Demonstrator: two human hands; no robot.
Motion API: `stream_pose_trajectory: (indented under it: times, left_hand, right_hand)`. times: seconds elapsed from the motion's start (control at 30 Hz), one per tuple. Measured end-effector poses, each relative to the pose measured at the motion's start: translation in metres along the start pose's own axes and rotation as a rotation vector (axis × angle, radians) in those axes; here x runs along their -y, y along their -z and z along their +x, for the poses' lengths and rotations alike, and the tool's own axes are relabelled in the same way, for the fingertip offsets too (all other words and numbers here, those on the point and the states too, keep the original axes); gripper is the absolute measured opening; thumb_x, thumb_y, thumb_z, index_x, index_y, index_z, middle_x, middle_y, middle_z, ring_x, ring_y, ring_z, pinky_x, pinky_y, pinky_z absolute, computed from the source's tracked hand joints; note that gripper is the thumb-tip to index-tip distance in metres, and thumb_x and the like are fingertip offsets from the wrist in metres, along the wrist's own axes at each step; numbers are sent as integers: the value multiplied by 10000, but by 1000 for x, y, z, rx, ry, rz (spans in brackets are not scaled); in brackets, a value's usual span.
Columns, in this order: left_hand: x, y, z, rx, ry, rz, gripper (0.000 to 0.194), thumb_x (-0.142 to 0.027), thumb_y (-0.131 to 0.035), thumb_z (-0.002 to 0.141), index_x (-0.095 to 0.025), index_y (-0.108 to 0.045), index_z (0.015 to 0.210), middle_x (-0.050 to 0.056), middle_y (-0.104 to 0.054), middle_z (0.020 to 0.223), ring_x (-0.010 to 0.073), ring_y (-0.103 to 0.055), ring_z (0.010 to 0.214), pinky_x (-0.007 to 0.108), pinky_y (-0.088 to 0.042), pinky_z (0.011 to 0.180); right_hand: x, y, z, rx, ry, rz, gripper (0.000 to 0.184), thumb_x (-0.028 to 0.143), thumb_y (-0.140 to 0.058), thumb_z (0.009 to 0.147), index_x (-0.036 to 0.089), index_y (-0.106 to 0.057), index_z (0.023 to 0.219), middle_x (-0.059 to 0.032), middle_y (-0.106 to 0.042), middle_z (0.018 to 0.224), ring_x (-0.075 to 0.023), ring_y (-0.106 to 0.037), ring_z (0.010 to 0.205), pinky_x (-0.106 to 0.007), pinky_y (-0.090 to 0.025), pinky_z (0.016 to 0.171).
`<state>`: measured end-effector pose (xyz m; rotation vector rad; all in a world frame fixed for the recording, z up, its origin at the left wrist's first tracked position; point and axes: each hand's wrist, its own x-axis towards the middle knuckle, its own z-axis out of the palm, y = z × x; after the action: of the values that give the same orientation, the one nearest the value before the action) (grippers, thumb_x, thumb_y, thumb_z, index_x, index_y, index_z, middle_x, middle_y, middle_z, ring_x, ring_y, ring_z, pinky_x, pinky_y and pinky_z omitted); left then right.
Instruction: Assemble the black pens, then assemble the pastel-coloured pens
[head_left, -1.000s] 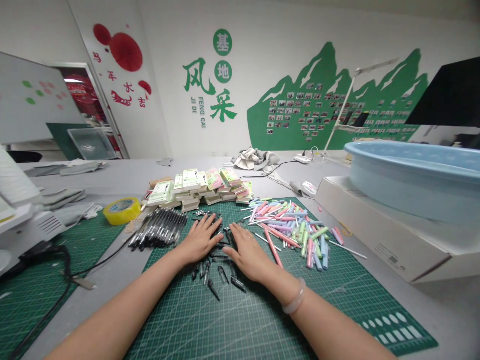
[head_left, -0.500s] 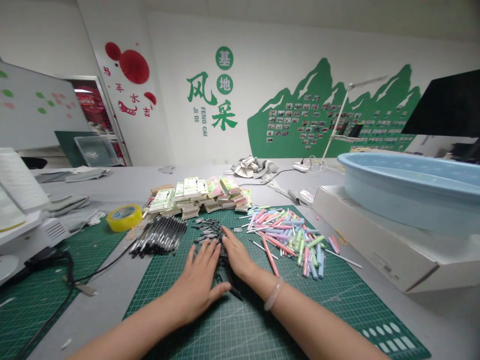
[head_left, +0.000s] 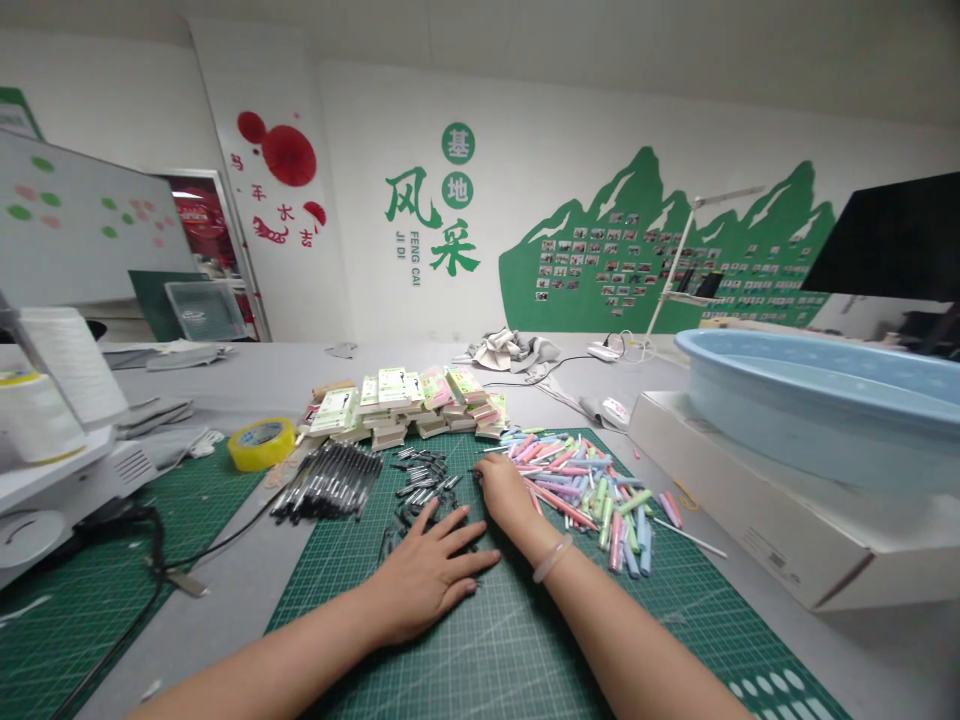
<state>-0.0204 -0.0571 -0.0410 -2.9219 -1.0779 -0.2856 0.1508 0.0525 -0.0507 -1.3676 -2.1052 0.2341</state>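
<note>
My left hand (head_left: 431, 570) lies palm down with its fingers spread over a loose heap of small black and silver pen parts (head_left: 424, 480). Some of those parts are hidden beneath it. My right hand (head_left: 506, 490), with a pale bracelet on the wrist, is curled between that heap and a pile of pastel tubes (head_left: 577, 475). A small dark bit shows at its fingertips, too small to name. Left of the heap, a row of black-and-clear pens (head_left: 330, 482) lies side by side. All of this rests on a green cutting mat (head_left: 517, 640).
Stacks of small printed boxes (head_left: 397, 395) stand behind the pens. A yellow tape roll (head_left: 261, 445) sits at left, near a white machine (head_left: 82, 500) with thread cones. At right, a blue basin (head_left: 817, 400) rests on a white carton (head_left: 750, 510).
My hands, close together before, have moved apart. The left has shifted right and nearer, fingers more spread; the right has moved right and curled. More of the pen parts show. The camera view has tilted up slightly.
</note>
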Motion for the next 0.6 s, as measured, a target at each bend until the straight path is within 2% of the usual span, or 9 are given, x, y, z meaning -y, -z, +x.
stream_pose_trajectory:
  times: [0.17, 0.27, 0.33, 0.43, 0.5, 0.6]
  left_hand:
    - [36, 3, -7, -6, -12, 0, 432, -352, -329, 945, -419, -317, 1371, -20, -414, 1419, 241, -292, 1343, 553, -135, 1093]
    - [45, 12, -15, -11, -25, 16, 454, -339, -361, 936, -406, -304, 1382, -17, -390, 1435, 231, -271, 1353, 534, -109, 1108]
    - [38, 19, -25, -2, -17, 34, 498, -382, -395, 918, -404, -265, 1398, -15, -290, 1486, 255, -192, 1380, 564, -67, 1104]
    - [17, 24, -43, 2, 30, 25, 576, -482, -433, 877, -420, -217, 1407, -18, -144, 1528, 312, -86, 1394, 631, -21, 1071]
    - [4, 22, -52, 39, 42, -8, 592, -538, -423, 858, -451, -201, 1400, -35, -99, 1533, 335, -52, 1392, 666, -21, 1047]
    - [-4, 14, -55, 64, 102, -49, 608, -569, -393, 855, -451, -164, 1406, -30, -69, 1536, 345, -39, 1391, 679, -53, 1036]
  right_hand:
    - [18, -14, 3, 18, 0, -3, 216, 48, -495, 773, 159, -672, 830, -98, -648, 905, -189, -566, 923, -271, -393, 827]
    - [21, -11, 5, 24, 29, 41, 223, 66, -526, 760, 179, -672, 884, -59, -659, 910, -164, -589, 892, -247, -417, 810]
    - [18, -3, 4, -18, 14, 70, 272, 73, -505, 776, 173, -650, 983, -67, -658, 982, -167, -593, 921, -263, -427, 832]
    - [11, 7, -8, -136, -35, 146, 318, 80, -450, 798, 153, -634, 1048, -91, -660, 1037, -195, -588, 995, -317, -415, 910]
    - [10, 7, -22, -102, -42, 159, 376, 82, -433, 796, 128, -602, 1129, -116, -638, 1119, -213, -570, 1062, -349, -393, 962]
    - [16, -8, -44, 13, -9, 204, 512, 99, -443, 783, 95, -467, 1295, -146, -517, 1307, -224, -469, 1216, -371, -326, 1046]
